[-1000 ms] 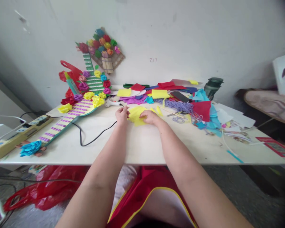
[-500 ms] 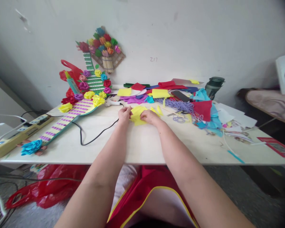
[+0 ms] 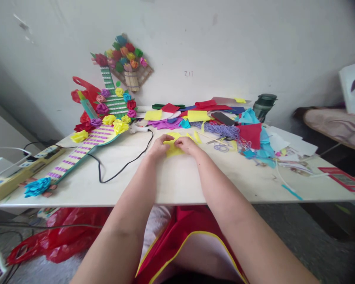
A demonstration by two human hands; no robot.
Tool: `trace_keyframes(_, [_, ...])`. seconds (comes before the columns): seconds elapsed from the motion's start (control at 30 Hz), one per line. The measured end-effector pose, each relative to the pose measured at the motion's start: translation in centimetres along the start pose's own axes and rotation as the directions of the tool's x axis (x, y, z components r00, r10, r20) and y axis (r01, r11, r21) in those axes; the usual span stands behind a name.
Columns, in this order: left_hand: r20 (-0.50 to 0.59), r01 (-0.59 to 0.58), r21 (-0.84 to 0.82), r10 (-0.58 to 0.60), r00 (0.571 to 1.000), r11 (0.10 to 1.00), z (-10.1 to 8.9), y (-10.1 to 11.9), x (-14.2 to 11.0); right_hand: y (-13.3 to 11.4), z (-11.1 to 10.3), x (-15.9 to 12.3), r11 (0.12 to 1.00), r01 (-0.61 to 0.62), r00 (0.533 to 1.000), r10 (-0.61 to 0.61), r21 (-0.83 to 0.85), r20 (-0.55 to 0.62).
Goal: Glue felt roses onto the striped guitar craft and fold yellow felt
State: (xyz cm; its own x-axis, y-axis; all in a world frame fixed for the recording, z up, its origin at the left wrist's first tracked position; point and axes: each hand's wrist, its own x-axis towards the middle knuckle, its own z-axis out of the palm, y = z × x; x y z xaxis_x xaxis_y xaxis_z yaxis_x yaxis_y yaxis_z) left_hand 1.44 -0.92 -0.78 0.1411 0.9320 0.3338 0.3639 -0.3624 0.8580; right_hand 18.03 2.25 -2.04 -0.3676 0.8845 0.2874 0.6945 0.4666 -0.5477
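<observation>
A piece of yellow crepe paper (image 3: 173, 150) lies low over the table between my two hands. My left hand (image 3: 160, 146) is at its left side, fingers bent onto the paper. My right hand (image 3: 187, 144) has the right part pinched between thumb and fingers. Both hands partly cover the paper, so its full outline is hidden. Small yellow strips (image 3: 197, 137) lie just beyond my right hand. Scissors (image 3: 221, 147) with pale purple handles rest to the right. Behind my left hand is a white glue gun (image 3: 138, 129) with a black cord (image 3: 127, 162).
A guitar-shaped craft (image 3: 85, 148) with paper flowers lies left, beside a power strip (image 3: 26, 167). Coloured paper sheets (image 3: 198, 116), purple yarn (image 3: 221, 130) and a dark bottle (image 3: 264, 106) stand or lie along the back. Paper scraps (image 3: 286, 146) cover the right side.
My left hand has shifted right and forward onto the paper, closer to my right hand. My right hand stays almost in place. The view has turned slightly.
</observation>
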Motion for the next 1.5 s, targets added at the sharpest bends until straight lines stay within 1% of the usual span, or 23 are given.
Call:
trace_keyframes(0.07, [0.049,0.022,0.011,-0.023,0.999,1.0,0.0,0.1,-0.1,-0.1,-0.1,-0.1,1.0,-0.012,1.0,0.012,0.006,-0.009])
trace_keyframes(0.13, [0.074,0.029,0.045,-0.032,0.997,0.999,0.0,0.0,0.0,-0.2,-0.2,-0.1,1.0,-0.018,1.0,0.018,0.005,-0.015])
trace_keyframes(0.33, [0.059,0.022,0.192,-0.034,0.998,0.981,-0.2,-0.5,0.1,-0.2,-0.4,-0.2,1.0,-0.01,1.0,0.01,0.014,0.0])
trace_keyframes(0.4, [0.055,0.027,0.189,-0.038,0.998,0.982,-0.2,-0.6,0.2,0.0,-0.4,-0.2,1.0,-0.011,1.0,0.011,0.015,0.011])
trace_keyframes(0.57, [0.038,0.045,0.092,-0.049,0.998,0.995,-0.1,-1.3,0.3,-0.1,-0.5,-0.2,1.0,-0.003,0.999,0.002,0.027,0.037])
trace_keyframes(0.7, [0.049,0.043,0.093,-0.048,0.998,0.995,-0.2,-1.7,0.4,-0.4,-0.6,-0.3,1.0,0.005,1.0,-0.005,0.021,0.005])
trace_keyframes(0.83, [0.035,0.06,0.208,-0.069,0.997,0.976,-0.2,-1.3,0.4,-0.5,-0.3,0.0,1.0,0.021,0.998,-0.019,0.023,-0.065])
trace_keyframes(0.9, [0.009,0.044,0.26,-0.048,0.999,0.965,-0.2,-1.0,0.3,-0.3,0.0,0.3,0.998,0.051,0.992,-0.048,0.025,-0.113])
trace_keyframes(1.0, [-0.071,-0.03,0.261,0.05,0.996,0.965,-0.2,-0.6,0.3,0.1,0.2,0.7,0.995,0.095,0.97,-0.086,0.031,-0.227])
trace_keyframes(1.07, [-0.187,-0.053,0.196,0.091,0.978,0.979,-0.3,-0.5,0.4,0.3,0.2,0.9,0.995,0.077,0.951,-0.052,0.071,-0.305])
trace_keyframes(1.13, [-0.332,-0.035,0.105,0.068,0.941,0.994,-0.4,-0.5,0.5,0.3,0.1,0.9,0.985,0.013,0.935,0.049,0.173,-0.352])
trace_keyframes(1.2, [-0.448,-0.023,0.018,0.029,0.894,1.0,-0.6,-0.5,0.5,0.1,-0.1,0.8,0.941,-0.052,0.925,0.172,0.335,-0.34])
trace_keyframes(1.23, [-0.486,-0.027,-0.025,0.012,0.874,0.999,-0.7,-0.5,0.5,-0.2,-0.2,0.7,0.902,-0.076,0.921,0.227,0.425,-0.317])
trace_keyframes(1.27, [-0.504,-0.035,-0.068,-0.004,0.864,0.997,-0.7,-0.5,0.5,-0.4,-0.2,0.7,0.853,-0.09,0.918,0.27,0.513,-0.289])
trace_keyframes(1.3, [-0.5,-0.038,-0.111,-0.023,0.866,0.993,-0.7,-0.3,0.4,-0.6,-0.4,0.6,0.8,-0.096,0.917,0.303,0.593,-0.26])
trace_keyframes(1.33, [-0.478,-0.031,-0.151,-0.046,0.877,0.988,-0.6,-0.2,0.3,-0.9,-0.5,0.6,0.746,-0.097,0.914,0.329,0.659,-0.238])
trace_keyframes(1.4, [-0.381,0.015,-0.223,-0.101,0.919,0.975,-0.4,0.1,0.1,-1.3,-0.7,0.5,0.66,-0.091,0.909,0.361,0.746,-0.209])
trace_keyframes(1.47, [-0.254,0.086,-0.283,-0.161,0.954,0.955,-0.1,0.4,0.0,-1.5,-0.8,0.6,0.612,-0.073,0.907,0.369,0.787,-0.203])
trace_keyframes(1.5, [-0.198,0.127,-0.317,-0.196,0.96,0.94,0.0,0.5,0.1,-1.5,-0.9,0.6,0.601,-0.059,0.906,0.367,0.797,-0.21])
